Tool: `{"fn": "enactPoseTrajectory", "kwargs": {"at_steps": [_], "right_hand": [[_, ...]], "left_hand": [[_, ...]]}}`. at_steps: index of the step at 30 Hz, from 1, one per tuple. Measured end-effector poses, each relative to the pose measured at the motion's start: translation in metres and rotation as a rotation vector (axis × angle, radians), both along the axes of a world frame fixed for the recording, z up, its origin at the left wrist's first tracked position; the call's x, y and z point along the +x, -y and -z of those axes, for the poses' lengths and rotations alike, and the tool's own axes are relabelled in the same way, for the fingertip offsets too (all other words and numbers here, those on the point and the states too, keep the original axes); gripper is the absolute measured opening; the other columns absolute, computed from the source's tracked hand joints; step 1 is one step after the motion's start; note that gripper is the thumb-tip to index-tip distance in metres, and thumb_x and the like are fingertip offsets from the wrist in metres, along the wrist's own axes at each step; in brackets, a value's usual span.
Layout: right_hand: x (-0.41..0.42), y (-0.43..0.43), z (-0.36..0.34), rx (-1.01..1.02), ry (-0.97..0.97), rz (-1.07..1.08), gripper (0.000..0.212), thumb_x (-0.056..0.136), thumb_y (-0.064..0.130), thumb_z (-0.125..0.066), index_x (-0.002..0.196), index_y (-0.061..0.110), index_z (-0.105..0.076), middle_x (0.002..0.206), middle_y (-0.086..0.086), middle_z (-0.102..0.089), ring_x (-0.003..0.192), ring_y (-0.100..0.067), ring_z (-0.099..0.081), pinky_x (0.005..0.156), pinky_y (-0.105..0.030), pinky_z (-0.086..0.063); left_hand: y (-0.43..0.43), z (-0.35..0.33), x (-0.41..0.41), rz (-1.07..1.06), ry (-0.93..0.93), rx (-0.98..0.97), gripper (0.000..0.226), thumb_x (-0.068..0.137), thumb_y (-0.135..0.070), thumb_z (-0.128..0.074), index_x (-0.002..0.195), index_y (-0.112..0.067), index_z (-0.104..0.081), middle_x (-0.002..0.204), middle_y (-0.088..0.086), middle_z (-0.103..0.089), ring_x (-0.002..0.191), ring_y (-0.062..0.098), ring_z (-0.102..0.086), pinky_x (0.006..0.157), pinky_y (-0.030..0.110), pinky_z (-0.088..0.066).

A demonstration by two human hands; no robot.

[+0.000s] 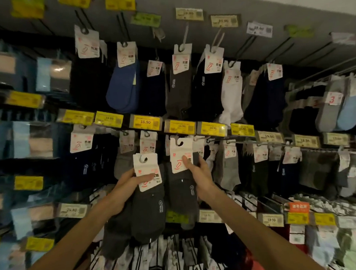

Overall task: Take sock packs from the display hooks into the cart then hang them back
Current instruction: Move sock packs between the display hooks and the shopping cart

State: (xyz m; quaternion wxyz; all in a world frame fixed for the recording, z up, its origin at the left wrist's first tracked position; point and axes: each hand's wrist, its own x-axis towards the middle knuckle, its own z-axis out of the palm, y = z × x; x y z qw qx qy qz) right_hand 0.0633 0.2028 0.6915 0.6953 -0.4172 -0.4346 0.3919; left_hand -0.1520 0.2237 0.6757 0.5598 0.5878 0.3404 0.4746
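I'm looking at a grey display wall [167, 0] fitted with rows of wire hooks [244, 49]. Sock packs hang from them by white header cards: in the upper row a blue pair [124, 88], a dark grey pair [178, 90] and a white pair [231, 95], with a light grey pair [228, 169] in the row below. Yellow price tags [145, 122] (one reads 16.90) sit between the rows. Blurred flat packs [20, 141] fill the left end.

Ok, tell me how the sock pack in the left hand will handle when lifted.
The sock pack is probably light: the left hand holds it alone at the card header. Below that it hangs limp, so likely floppy; the card looks stiffer.
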Motion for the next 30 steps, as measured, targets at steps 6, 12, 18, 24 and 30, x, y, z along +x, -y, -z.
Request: {"fn": "enactPoseTrajectory", "kwargs": {"at_steps": [6,12,18,24,30], "right_hand": [[0.002,-0.019,-0.016,0.080,0.044,0.035,0.018,0.088,0.017,-0.070,0.105,0.022,-0.066,0.105,-0.006,-0.074,0.099,-0.024,-0.070,0.091,-0.046,-0.055],[0.003,-0.042,-0.028,0.112,0.081,0.091,0.020,0.088,0.020,-0.070,0.108,0.016,-0.066,0.100,-0.005,-0.074,0.095,-0.020,-0.071,0.089,-0.044,-0.057],[0.007,-0.066,-0.019,0.068,0.010,0.066,0.029,0.090,0.021,-0.068,0.117,0.011,-0.064,0.104,-0.009,-0.073,0.097,-0.024,-0.070,0.089,-0.042,-0.057],[0.011,-0.105,-0.020,-0.015,0.052,0.113,0.038,0.089,0.027,-0.070,0.122,0.012,-0.061,0.111,-0.009,-0.070,0.103,-0.026,-0.067,0.094,-0.046,-0.054],[0.015,-0.143,-0.024,-0.180,0.153,0.241,0.054,0.091,0.040,-0.064,0.134,0.010,-0.052,0.130,-0.014,-0.059,0.119,-0.033,-0.055,0.103,-0.044,-0.045]], "left_hand": [[-0.016,-0.012,-0.001,0.002,0.002,0.011,0.030,0.084,-0.017,-0.075,0.113,-0.018,-0.068,0.096,0.009,-0.077,0.091,0.027,-0.073,0.083,0.040,-0.056],[-0.020,-0.019,0.006,-0.048,-0.013,0.030,0.026,0.083,-0.017,-0.075,0.107,-0.021,-0.068,0.089,0.004,-0.078,0.085,0.023,-0.073,0.072,0.034,-0.055],[-0.021,-0.024,0.012,-0.060,-0.039,0.045,0.028,0.083,-0.017,-0.075,0.109,-0.023,-0.067,0.097,0.006,-0.077,0.092,0.024,-0.072,0.077,0.035,-0.055],[-0.027,-0.026,0.014,-0.079,-0.030,0.040,0.027,0.083,-0.016,-0.075,0.109,-0.022,-0.069,0.096,0.006,-0.077,0.092,0.025,-0.072,0.078,0.035,-0.055],[-0.037,-0.026,0.018,-0.079,-0.009,0.041,0.028,0.083,-0.016,-0.075,0.110,-0.022,-0.070,0.095,0.005,-0.077,0.094,0.025,-0.072,0.084,0.038,-0.055]]}}
